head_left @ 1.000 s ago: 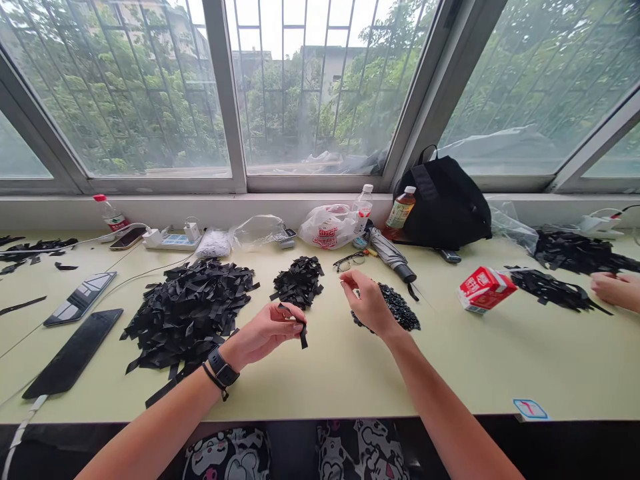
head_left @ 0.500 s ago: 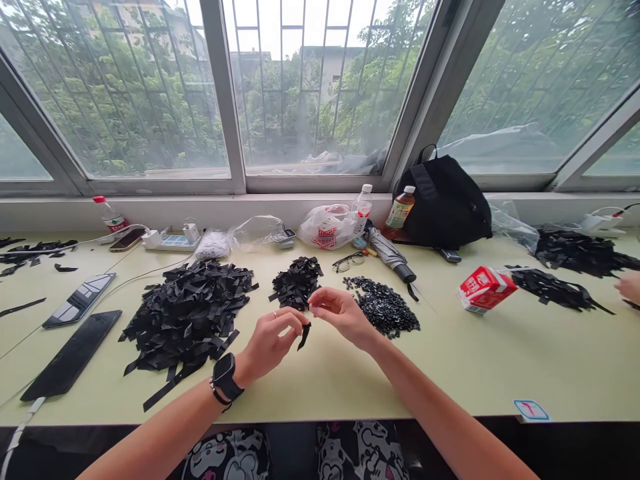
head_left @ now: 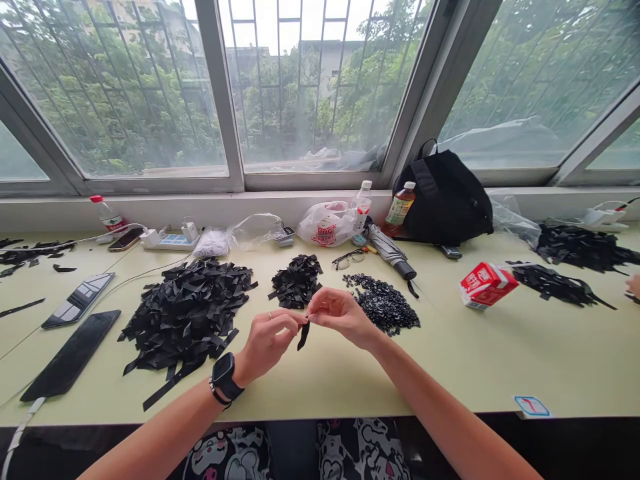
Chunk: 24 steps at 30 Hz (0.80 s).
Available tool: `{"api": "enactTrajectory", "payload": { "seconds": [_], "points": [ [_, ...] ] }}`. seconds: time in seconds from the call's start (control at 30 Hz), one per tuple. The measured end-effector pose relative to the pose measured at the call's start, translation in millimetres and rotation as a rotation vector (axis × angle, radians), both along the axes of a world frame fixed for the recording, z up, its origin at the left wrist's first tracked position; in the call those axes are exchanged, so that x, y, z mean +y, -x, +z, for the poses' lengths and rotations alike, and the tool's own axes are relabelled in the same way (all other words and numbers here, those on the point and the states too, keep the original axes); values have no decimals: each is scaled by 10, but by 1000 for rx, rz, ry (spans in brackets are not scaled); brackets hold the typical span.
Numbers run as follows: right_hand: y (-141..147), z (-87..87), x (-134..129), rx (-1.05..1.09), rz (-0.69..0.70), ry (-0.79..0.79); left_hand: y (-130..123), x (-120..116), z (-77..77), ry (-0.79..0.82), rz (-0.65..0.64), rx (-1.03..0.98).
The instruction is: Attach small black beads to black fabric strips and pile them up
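A short black fabric strip (head_left: 303, 337) hangs from the fingertips of my left hand (head_left: 270, 339), which is closed on its upper end. My right hand (head_left: 344, 316) is pinched, its fingertips meeting the top of the strip. Whatever lies between those fingertips is too small and covered to make out. Left of my hands spreads a large pile of black strips (head_left: 187, 313). Just beyond them sits a smaller pile of folded black strip pieces (head_left: 295, 280). A heap of small shiny black plastic parts (head_left: 387, 307) lies to the right, behind my right wrist.
A red and white carton (head_left: 487, 285) stands to the right, near more black strips (head_left: 557, 283). Glasses (head_left: 347, 259), a folded umbrella (head_left: 390, 250) and a black bag (head_left: 445, 200) line the back. Two dark flat devices (head_left: 73, 353) (head_left: 77, 300) lie left. Another person's hand (head_left: 634, 285) shows at the right edge.
My right fingertips have moved slightly left and now touch the top of the strip in my left hand. The left hand has barely moved. The other person's hand has shifted rightward.
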State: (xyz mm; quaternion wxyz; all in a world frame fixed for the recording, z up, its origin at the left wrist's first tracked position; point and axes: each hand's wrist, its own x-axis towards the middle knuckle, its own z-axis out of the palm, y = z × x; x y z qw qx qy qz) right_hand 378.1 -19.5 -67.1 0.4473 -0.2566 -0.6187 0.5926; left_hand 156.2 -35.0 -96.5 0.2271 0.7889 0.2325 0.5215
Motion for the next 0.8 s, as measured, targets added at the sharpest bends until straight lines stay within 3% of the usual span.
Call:
{"api": "enactTrajectory", "payload": {
  "seconds": [0.33, 0.8],
  "points": [
    [-13, 27, -10, -71, -9, -1, -56, -44, 73, 42, 67, -34],
    [28, -75, 11, -168, -82, -108, -40, -12, 65, 52, 232, 143]
  ]
}}
